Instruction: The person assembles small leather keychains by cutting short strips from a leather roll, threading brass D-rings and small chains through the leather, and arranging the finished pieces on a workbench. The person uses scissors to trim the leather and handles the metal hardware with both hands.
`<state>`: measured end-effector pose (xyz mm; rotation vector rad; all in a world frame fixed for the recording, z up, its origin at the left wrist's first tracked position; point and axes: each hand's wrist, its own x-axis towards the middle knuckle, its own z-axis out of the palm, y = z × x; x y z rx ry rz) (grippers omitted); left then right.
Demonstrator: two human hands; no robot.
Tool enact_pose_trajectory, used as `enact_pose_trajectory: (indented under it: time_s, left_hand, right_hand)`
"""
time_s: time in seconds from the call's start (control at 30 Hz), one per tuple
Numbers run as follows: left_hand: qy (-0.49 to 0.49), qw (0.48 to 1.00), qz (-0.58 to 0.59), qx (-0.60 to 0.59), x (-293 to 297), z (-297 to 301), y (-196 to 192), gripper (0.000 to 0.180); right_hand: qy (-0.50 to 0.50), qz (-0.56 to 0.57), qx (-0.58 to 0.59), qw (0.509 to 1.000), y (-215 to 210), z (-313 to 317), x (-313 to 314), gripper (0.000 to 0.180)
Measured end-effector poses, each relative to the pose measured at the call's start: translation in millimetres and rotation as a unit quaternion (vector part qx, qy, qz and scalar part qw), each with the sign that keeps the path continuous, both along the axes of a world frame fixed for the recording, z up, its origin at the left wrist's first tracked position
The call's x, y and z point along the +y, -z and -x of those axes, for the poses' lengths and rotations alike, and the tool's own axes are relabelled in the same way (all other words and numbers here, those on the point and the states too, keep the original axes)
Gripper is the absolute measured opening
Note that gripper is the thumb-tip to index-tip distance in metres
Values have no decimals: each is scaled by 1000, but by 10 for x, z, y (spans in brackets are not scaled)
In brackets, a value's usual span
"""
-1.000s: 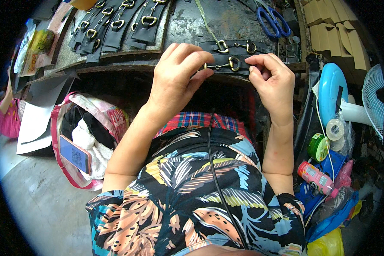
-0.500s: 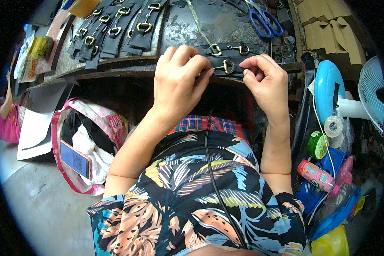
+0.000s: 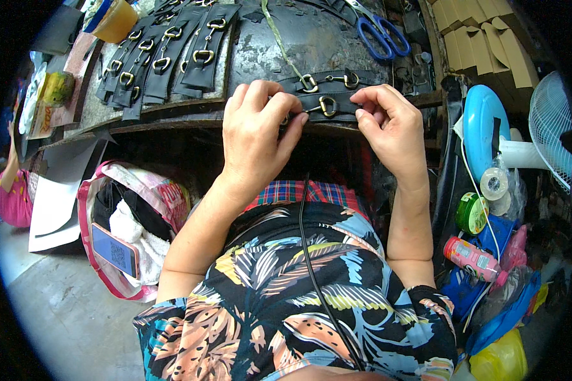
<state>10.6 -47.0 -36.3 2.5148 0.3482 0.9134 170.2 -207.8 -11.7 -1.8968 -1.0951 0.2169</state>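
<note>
A black leather strap [image 3: 344,108] with a gold-toned horsebit buckle [image 3: 328,106] lies along the near edge of the workbench. My left hand [image 3: 257,130] is closed over the buckle's left part, thumb and forefinger pinched by its bar; the curled fingers hide most of that end. At the strap's right side, my right hand [image 3: 393,124] has its thumb and forefinger closed at the leather, the other fingers folded in. Just beyond lies a second strap [image 3: 332,81] with similar metal fittings, and a greenish cord [image 3: 281,35] runs to one of its rings.
Several finished-looking black straps [image 3: 200,57] lie at the far left. Blue-handled scissors [image 3: 378,38] rest at the far right, near folded cardboard [image 3: 486,47]. A fan [image 3: 550,130] and bottles stand right; a bag [image 3: 152,184] holding a phone [image 3: 115,249] sits left.
The whole view has shifted slightly, so the bench sits a little lower and further left. Both hands keep nearly the same places at the strap.
</note>
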Motion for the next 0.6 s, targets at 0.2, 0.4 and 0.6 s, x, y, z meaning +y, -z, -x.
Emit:
enact_pose_trajectory:
  time_s: [0.2, 0.4, 0.6]
  left_hand:
    - [5, 999, -34, 22, -20, 2, -102, 22]
    - [4, 991, -129, -28, -106, -101, -225, 32]
    - [12, 992, -119, 34, -148, -311, -189, 35]
  right_hand:
    - [7, -8, 60, 998, -53, 1, -81, 26]
    - [44, 9, -85, 995, -53, 50, -123, 24]
    - [60, -9, -167, 984, 97, 75, -57, 22]
